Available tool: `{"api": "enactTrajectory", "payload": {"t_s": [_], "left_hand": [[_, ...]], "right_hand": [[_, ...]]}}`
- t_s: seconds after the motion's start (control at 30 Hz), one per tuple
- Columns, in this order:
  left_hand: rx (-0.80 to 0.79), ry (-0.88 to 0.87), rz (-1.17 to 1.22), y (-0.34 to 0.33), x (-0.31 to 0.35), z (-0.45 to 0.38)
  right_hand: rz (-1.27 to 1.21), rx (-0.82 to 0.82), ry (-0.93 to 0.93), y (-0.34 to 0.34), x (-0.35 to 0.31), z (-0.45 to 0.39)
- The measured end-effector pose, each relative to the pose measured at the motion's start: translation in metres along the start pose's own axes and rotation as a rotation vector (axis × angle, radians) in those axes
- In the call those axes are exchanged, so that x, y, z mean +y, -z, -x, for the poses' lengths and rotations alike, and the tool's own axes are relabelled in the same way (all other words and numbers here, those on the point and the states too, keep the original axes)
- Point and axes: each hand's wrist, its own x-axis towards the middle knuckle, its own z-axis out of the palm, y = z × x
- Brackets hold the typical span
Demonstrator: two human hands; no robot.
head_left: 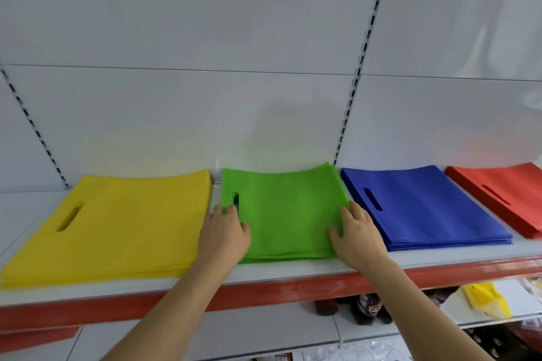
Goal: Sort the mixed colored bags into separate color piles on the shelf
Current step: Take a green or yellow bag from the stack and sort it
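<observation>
Where hands [224, 233] rest: green pile [286, 211].

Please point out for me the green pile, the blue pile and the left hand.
green pile [289, 214], head view, on the flat top of the uppermost bag.
blue pile [425, 205], head view, on the top bag's middle.
left hand [224, 236], head view, on its back.

Both hands on the green pile [286, 214]

Left hand [224, 236] and right hand [356, 236] rest at its sides; yellow pile [117, 228] left, blue pile [425, 205] right.
</observation>
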Motion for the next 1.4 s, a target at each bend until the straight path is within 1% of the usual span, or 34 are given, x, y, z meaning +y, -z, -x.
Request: {"api": "enactTrajectory", "payload": {"t_s": [0.1,0.2,0.43,0.53,0.63,0.77,0.87,1.03,1.2,1.3,1.4], "left_hand": [[-0.037,-0.003,-0.089,-0.001,0.002,0.001],[-0.044,0.034,-0.145,0.004,0.009,0.001],[0.128,0.048,-0.152,0.02,0.025,0.018],[0.157,0.05,-0.164,0.024,0.019,0.034],[0.187,0.061,-0.148,0.035,0.004,0.046],[0.243,0.096,-0.123,0.057,-0.032,0.06],[0.259,0.135,-0.119,0.077,-0.075,0.076],[0.295,0.204,-0.144,0.116,-0.175,0.117],[0.3,0.319,-0.154,0.149,-0.281,0.164],[0.295,0.376,-0.154,0.164,-0.335,0.192],[0.315,0.451,-0.159,0.181,-0.386,0.209]], "right_hand": [[0.094,-0.076,0.009,-0.001,0.004,0.0],[0.082,-0.094,0.033,0.004,0.01,0.001],[0.044,0.025,0.191,0.018,0.013,0.007],[0.074,0.027,0.254,0.022,-0.002,0.011],[0.063,0.044,0.313,0.022,-0.03,0.019],[0.052,0.076,0.395,0.019,-0.085,0.031],[0.04,0.099,0.451,0.012,-0.138,0.042],[-0.015,0.075,0.508,-0.013,-0.244,0.076],[-0.05,0.044,0.611,-0.046,-0.353,0.12],[-0.066,0.019,0.679,-0.063,-0.414,0.142],[-0.065,0.028,0.755,-0.076,-0.474,0.155]]}}
